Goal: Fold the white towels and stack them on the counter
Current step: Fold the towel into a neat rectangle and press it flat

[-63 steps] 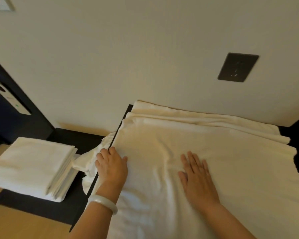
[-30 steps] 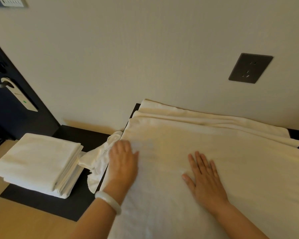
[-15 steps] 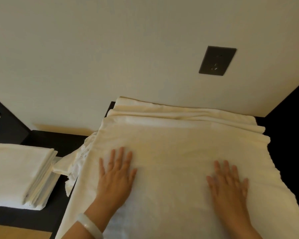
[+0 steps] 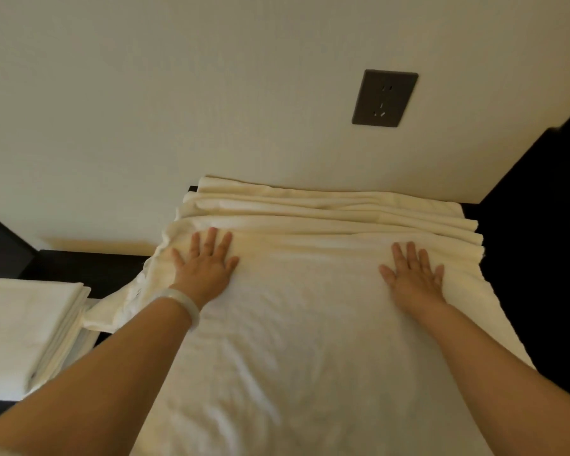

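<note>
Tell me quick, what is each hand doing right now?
Left hand: open, flat, fingers spread, pressing on the towel.
Right hand: open, flat on the same towel, holding nothing.

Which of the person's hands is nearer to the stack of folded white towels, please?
The left hand. It presses flat on the spread white towel, right of the folded towel stack; the right hand lies flat farther right, near the towel's other edge.
</note>
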The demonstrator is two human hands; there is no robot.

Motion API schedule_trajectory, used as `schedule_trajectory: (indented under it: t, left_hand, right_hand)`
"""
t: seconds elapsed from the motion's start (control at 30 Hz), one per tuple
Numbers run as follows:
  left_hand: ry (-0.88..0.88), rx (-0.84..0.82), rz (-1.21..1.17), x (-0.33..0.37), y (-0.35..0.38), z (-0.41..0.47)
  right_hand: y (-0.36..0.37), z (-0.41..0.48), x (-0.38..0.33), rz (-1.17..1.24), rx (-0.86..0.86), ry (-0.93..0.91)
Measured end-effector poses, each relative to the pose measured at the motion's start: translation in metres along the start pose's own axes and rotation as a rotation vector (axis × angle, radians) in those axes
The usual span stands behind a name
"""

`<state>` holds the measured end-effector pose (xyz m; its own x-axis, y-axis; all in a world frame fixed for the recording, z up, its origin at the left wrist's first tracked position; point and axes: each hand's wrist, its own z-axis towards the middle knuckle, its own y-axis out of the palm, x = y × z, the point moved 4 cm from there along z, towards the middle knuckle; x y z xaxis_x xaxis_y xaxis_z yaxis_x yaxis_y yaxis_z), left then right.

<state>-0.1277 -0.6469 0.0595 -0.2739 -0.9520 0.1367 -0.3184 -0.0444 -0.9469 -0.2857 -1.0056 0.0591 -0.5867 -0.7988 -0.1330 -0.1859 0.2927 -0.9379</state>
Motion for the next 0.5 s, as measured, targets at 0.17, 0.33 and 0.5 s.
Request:
schedule_trajectory:
  t: [0.17,0.33,0.5]
  left_hand:
    - [0.115,0.188,0.069,0.02,0.0,-0.051]
    - [0.295,0.4,-0.137,0.028,0.028,-0.102]
    - [0.814,0.282,-0.14,0.143,0.05,-0.136]
  right_hand:
    - [-0.017,-0.052,0.021,0.243,0.339,0.029]
    - [-0.005,-0.105,0.133,0.172,0.424,0.554]
    - [-0.009,-0.106,0.157,0.513,0.304,0.544]
